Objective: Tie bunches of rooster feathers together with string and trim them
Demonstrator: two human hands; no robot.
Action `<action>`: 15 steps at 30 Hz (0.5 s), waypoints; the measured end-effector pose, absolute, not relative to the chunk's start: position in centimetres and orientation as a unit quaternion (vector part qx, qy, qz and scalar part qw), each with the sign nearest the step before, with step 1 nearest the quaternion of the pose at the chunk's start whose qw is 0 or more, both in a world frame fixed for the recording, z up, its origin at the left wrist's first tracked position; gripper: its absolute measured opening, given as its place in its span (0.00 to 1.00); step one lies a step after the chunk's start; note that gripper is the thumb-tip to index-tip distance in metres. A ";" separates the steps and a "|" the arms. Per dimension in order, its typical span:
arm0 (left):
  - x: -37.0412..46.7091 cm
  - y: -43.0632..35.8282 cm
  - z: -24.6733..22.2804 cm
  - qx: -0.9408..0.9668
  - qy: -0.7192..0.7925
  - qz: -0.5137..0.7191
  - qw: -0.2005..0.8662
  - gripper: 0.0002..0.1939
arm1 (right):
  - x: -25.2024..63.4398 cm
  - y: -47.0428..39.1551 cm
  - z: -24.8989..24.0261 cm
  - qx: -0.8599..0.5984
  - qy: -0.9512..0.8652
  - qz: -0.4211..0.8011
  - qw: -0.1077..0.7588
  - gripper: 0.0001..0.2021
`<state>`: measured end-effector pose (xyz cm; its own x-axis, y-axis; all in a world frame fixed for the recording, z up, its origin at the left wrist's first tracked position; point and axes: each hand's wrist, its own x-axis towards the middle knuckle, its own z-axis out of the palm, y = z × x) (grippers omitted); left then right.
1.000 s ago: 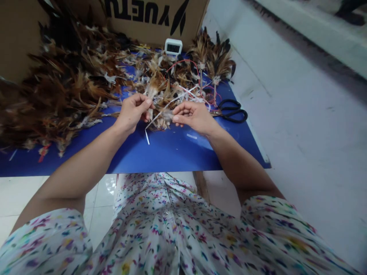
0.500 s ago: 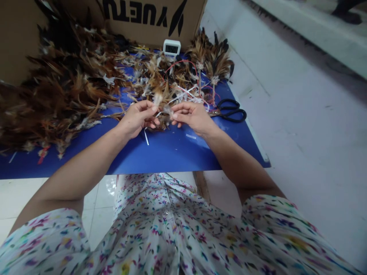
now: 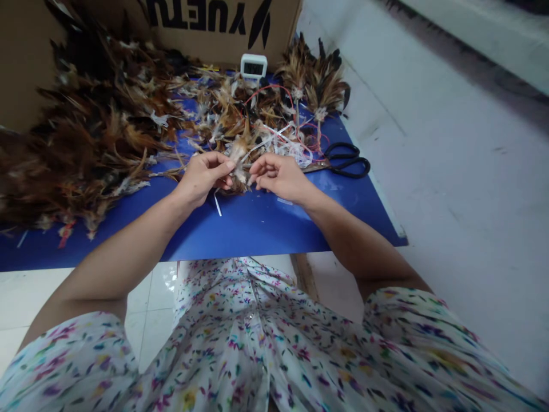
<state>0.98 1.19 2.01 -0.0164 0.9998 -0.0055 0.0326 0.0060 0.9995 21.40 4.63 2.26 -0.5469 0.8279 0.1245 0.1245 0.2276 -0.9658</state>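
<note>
My left hand (image 3: 205,176) pinches a small feather tuft (image 3: 237,153) with a pale, fluffy base over the blue table (image 3: 249,229). Just right of it, my right hand (image 3: 278,176) has its fingers curled in, close to the tuft's lower end; what lies between its fingertips, if anything, is too small to make out. White ribbon strips (image 3: 285,143) lie tangled behind my right hand. Loose brown feathers (image 3: 214,114) are spread behind both hands.
Black-handled scissors (image 3: 349,160) lie right of my right hand. A large brown feather heap (image 3: 86,143) covers the left side. Farther back stand a white digital clock (image 3: 253,67), a cardboard box (image 3: 223,43) and two feather bunches (image 3: 323,80) on sticks. A wall is at right.
My right hand has drawn slightly away from the pale fluff it was pinching, and its fingers have curled. My left hand keeps its pinch. The view has shifted slightly.
</note>
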 end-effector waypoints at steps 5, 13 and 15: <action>1.6 0.6 2.2 0.538 0.497 0.488 0.475 0.20 | 20.9 4.5 2.1 -0.335 -0.680 0.551 0.349 0.09; 2.1 -0.1 2.4 0.561 0.482 0.486 0.465 0.22 | 21.0 4.6 1.5 -0.301 -0.655 0.601 0.343 0.19; 1.9 0.2 2.4 0.536 0.490 0.515 0.456 0.21 | 21.1 4.7 1.8 -0.310 -0.643 0.606 0.351 0.19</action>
<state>1.93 0.15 2.44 -0.0098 0.9944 0.1051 0.0566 -0.1044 0.9929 21.11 4.68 1.78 -0.5608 0.8246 0.0750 -0.0269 0.0724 -0.9970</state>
